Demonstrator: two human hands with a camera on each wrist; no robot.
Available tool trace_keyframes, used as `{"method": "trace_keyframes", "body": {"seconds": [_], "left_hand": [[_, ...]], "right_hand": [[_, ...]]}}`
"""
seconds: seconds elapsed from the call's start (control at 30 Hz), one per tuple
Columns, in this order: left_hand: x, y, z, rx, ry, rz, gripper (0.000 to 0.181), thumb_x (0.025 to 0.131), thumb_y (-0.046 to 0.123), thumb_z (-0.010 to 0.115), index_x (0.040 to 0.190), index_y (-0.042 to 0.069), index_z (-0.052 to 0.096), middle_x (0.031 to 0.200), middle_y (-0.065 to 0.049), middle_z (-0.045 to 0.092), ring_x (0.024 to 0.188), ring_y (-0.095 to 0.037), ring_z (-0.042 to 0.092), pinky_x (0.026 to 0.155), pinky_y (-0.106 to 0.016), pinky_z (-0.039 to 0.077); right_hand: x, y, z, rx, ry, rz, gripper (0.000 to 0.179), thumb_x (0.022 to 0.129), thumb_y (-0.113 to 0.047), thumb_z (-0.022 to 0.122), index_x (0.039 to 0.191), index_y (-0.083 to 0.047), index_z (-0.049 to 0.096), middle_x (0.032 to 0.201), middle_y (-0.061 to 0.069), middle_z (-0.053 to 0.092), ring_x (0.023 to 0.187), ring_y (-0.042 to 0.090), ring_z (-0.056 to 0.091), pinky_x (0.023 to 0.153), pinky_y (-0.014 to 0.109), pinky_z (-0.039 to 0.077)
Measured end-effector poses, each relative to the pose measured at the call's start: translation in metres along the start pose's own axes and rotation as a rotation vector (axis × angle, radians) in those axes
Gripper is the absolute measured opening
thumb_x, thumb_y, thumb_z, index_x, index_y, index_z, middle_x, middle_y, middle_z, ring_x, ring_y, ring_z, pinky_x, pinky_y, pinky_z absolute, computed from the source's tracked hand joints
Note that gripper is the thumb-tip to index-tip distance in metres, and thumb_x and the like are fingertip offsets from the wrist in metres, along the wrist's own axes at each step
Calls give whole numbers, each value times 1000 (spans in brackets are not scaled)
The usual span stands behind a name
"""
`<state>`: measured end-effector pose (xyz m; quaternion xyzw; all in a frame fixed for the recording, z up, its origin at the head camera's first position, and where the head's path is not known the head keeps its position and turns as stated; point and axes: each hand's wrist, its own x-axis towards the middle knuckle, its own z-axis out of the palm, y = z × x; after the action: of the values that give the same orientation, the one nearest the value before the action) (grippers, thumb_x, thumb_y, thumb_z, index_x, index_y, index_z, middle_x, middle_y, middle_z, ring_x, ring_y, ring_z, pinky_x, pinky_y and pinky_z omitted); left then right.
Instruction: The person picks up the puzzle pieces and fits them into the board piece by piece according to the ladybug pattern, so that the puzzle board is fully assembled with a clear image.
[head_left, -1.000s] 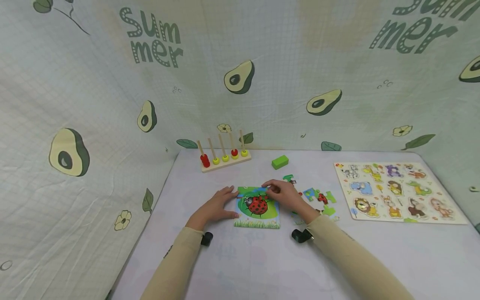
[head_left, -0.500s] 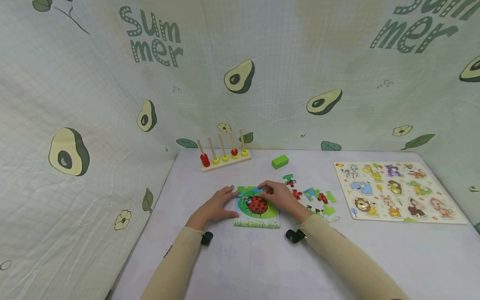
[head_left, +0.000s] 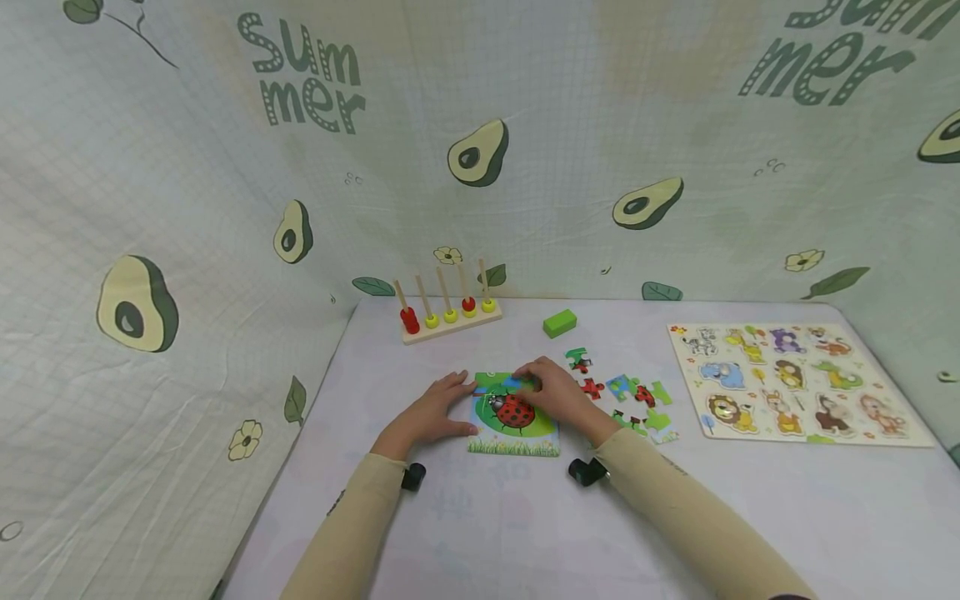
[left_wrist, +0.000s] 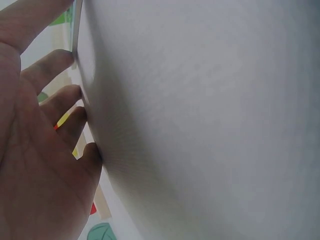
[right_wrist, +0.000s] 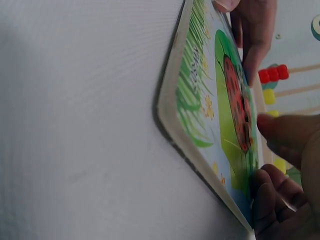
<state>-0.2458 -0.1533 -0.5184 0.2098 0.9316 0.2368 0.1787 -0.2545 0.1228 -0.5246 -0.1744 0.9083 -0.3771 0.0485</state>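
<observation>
Leftward over the ladybug board [head_left: 515, 415], the right hand [head_left: 562, 392] has shifted, baring more loose pieces [head_left: 645, 397]. On the counter [head_left: 495, 533], the board lies flat between both hands. From where I stand, the left hand's [head_left: 435, 412] fingers spread wide at its left edge; the right's bend over its far right part, pinching a piece or not, I cannot tell. Assembly looks early: several pieces remain, right of the board.
</observation>
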Motion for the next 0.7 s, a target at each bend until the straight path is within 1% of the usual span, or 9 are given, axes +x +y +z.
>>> {"method": "trace_keyframes", "body": {"seconds": [0.1,0.23,0.4,0.57,0.7], "left_hand": [[0,0,0,-1,3,4,84,86,49,79,157,24,42,168,0,23,156,-28,13,122,-54,22],[-1,1,-1,-2,4,6,84,86,49,80,157,23,42,168,-1,23,156,-29,14,122,-54,22],[-1,1,0,3,4,3,83,87,49,79,157,24,42,168,-1,24,156,-30,14,122,-55,22],[-1,1,0,5,6,5,83,87,49,79,157,23,43,168,-1,24,156,-30,14,122,-54,22],[-1,0,0,9,5,7,83,87,49,79,157,23,42,168,-1,23,156,-30,14,123,-54,21]], "right_hand": [[0,0,1,-46,-47,-20,37,93,-29,77,127,-18,71,120,2,57,86,14,53,76,32,48],[0,0,2,-97,-76,-58,35,94,-29,76,128,-20,72,119,2,56,89,14,55,80,34,50],[1,-1,4,-133,-58,-57,31,94,-28,76,124,-20,74,114,2,56,91,14,55,81,34,51],[1,-2,6,-169,-43,-50,28,95,-27,75,122,-22,75,114,2,55,89,15,55,79,33,50],[0,-5,5,-189,-37,-66,26,96,-24,74,122,-20,76,113,4,54,87,16,54,77,33,49]]}}
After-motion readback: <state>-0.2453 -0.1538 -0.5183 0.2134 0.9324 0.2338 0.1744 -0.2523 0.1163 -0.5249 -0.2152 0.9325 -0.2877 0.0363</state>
